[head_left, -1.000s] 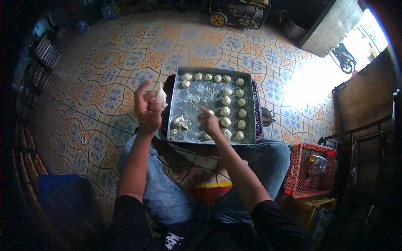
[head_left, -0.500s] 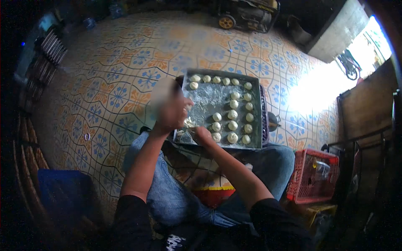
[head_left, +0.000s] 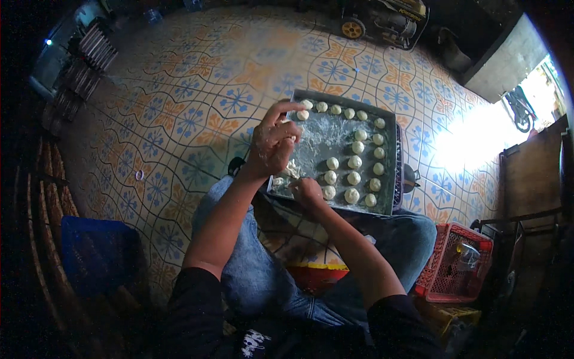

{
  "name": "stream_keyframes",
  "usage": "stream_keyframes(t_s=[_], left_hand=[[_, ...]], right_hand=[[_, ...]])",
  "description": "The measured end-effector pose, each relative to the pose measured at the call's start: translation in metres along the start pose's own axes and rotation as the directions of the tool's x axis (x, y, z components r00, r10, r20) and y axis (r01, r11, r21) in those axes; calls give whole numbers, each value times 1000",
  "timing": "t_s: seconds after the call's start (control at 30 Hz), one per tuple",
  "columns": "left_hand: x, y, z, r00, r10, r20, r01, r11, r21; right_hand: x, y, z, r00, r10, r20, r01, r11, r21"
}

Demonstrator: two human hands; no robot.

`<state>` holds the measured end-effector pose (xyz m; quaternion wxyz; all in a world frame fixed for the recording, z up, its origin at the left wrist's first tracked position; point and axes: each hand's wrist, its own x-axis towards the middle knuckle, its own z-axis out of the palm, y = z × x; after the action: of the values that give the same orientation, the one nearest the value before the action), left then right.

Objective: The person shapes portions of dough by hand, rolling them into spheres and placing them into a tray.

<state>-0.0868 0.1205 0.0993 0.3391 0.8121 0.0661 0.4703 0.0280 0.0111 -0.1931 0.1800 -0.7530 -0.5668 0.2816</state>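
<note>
On the tray's clock face, with twelve farthest from the person, a shallow square grey metal tray (head_left: 311, 157) holds small, round, pale dough balls (head_left: 354, 162) at eleven to one, down the three o'clock side and in columns round to six. A ragged, off-white lump of loose dough (head_left: 292, 170) lies at eight.

The bare left hand (head_left: 275, 140) is over the nine o'clock edge, index finger stretched out and the others bent, loosely spread; whether dough sits in its palm I cannot tell. The bare right hand (head_left: 308, 192) is low at seven, fingers drawn in narrowly beside the lump; its fingertips are hidden, so I cannot tell if it grips anything.

The likeliest mishap, I judge, is the right hand knocking the ball just beside it, at six, since there is little room on that side. The left index finger looks near the pair at eleven, so a careless sweep might dent them. Anything falling from the left hand could miss the tray and land on the patterned tile floor (head_left: 197, 125). The blue denim-clad legs (head_left: 412, 230) are close to the near rim; a jolting knee might shift the balls together.
</note>
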Motion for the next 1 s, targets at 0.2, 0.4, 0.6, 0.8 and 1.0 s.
stream_keyframes(t_s=[0.2, 0.4, 0.6, 0.8, 1.0], left_hand=[[5, -7, 8, 999, -39, 7, 39, 999, 7], [7, -9, 55, 965, -175, 194, 205, 967, -152], [11, -21, 132, 960, -262, 96, 267, 963, -35], [4, -73, 182, 949, -264, 172, 176, 898, 404], [10, -92, 202, 784, -363, 503, 274, 930, 244]], right_hand=[[-17, -31, -52, 962, -121, -245, 174, 963, 204], [-16, -58, -167, 992, 121, 24, -60, 301, 952], [-24, -63, -260, 992, 94, 86, -71, -153, 986], [-2, 1, -223, 974, 194, 117, -39, -363, 931], [35, 72, -207, 916, 400, -17, 44, -60, 997]])
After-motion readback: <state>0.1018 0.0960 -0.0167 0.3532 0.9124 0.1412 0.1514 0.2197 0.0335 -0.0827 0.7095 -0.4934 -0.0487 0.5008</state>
